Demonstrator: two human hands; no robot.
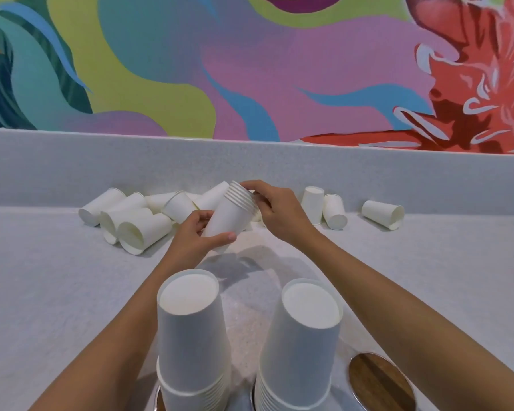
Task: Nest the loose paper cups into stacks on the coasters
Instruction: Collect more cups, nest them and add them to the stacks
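Head view: left stack and right stack stand inverted nearest camera, bases mostly hidden; wooden coaster at right bare. Loose cups lie along back wall, unnested; judged past halfway. Held stack tilted above counter: left hand grips base, right hand pinches rims

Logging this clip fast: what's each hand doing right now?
Left hand: fingers curled round the base end of the nested cup stack.
Right hand: fingers grip the same stack's rim end.
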